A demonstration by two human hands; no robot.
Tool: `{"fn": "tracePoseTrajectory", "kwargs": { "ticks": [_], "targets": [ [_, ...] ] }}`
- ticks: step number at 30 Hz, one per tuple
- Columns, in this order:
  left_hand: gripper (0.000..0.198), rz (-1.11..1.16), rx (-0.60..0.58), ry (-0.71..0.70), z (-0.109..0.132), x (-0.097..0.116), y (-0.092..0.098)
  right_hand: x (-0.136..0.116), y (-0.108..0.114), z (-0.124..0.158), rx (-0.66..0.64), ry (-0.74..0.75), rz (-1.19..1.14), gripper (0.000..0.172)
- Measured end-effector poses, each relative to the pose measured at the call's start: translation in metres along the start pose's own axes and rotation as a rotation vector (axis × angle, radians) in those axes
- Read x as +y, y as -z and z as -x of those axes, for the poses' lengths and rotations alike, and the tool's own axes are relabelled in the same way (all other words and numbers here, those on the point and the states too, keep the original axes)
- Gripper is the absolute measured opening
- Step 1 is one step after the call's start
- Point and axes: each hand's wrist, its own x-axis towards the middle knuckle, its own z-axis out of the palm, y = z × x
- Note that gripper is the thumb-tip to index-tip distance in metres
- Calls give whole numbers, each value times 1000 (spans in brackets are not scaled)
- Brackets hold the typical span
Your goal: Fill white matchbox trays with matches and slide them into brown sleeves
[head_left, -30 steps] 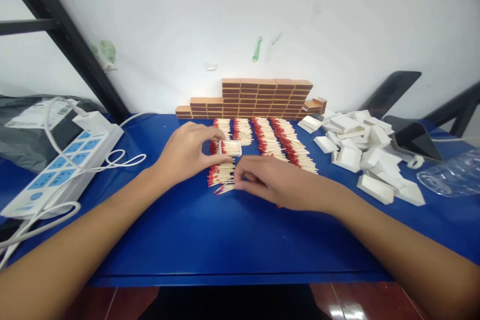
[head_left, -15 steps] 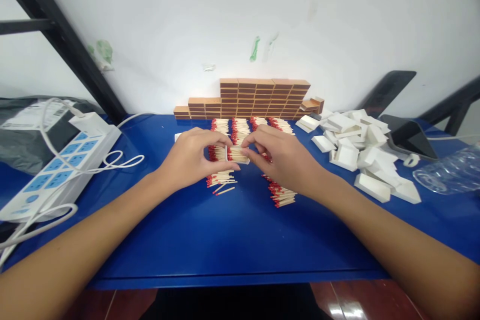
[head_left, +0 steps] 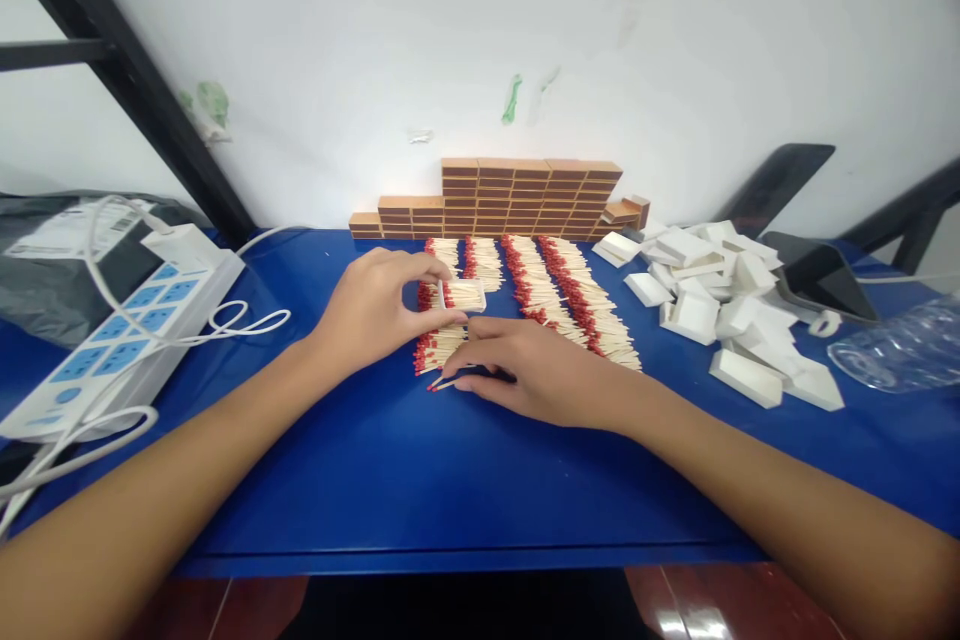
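Step in hand: filling tray. Left hand (head_left: 375, 305) pinched small white cardboard matchbox tray (head_left: 463, 294), part-filled, at frame centre above blue table (head_left: 420, 480). Right hand (head_left: 536, 370) lay flat, fingers gathering loose red-tipped wooden matches (head_left: 442, 348) just below tray. Next move called for aligned pinch of matches, heads facing one way.

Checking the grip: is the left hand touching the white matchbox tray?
Touching. The head view shows the left hand pinching the matchbox tray between thumb and fingers.

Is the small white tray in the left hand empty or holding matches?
Holding matches: pale sticks fill the tray, pinched in the left hand.
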Motion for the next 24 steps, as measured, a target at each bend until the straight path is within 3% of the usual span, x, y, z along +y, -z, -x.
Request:
{"fn": "tracePoseTrajectory", "kwargs": {
  "ticks": [8, 13, 18, 24],
  "targets": [
    [35, -12, 31, -32, 1, -3, -2, -4, -3, -1, -31, -82, -1, 8],
    [34, -15, 9, -32, 0, -3, 0, -6, 8, -1, 17, -102, 30, 4],
    [39, -24, 27, -31, 1, -6, 0, -5, 20, 4, -9, -199, 118, 14],
    [40, -37, 25, -46, 1, -4, 1, -6, 15, 4, -75, -196, 110, 10]
  ]
}}
